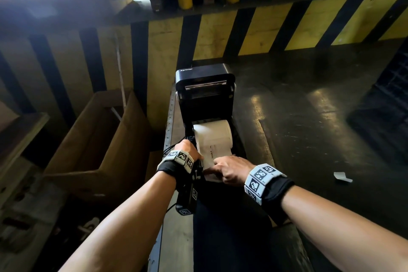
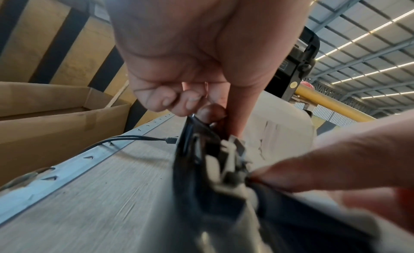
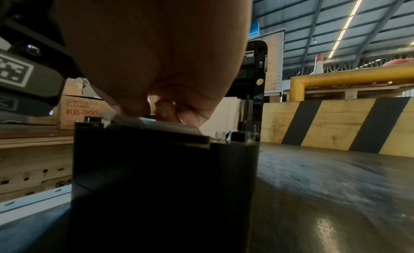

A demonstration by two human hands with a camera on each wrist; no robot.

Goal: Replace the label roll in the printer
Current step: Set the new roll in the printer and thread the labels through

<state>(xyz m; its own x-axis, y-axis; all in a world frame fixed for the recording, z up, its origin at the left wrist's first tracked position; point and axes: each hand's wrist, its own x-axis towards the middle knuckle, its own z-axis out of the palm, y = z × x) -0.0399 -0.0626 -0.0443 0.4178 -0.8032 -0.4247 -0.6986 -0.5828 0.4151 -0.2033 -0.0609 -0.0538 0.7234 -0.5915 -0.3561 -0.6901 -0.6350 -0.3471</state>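
Observation:
A black label printer (image 1: 205, 86) stands with its lid raised. A white label roll (image 1: 215, 137) lies in its open bay, with a strip of labels (image 1: 208, 159) drawn toward me over the front edge. My left hand (image 1: 191, 150) is at the printer's left side; in the left wrist view its curled fingers (image 2: 179, 100) and thumb pinch the top of the left wall (image 2: 190, 132). My right hand (image 1: 223, 169) is at the front and holds the label strip down, fingers curled on the paper (image 3: 156, 121). The roll (image 3: 228, 111) shows behind them.
An open cardboard box (image 1: 99, 139) sits low on the left. A yellow-and-black striped barrier (image 1: 220, 35) runs behind the printer. A thin cable (image 2: 125, 139) plugs into the printer's left side. A paper scrap (image 1: 342, 177) lies on the dark surface to the right.

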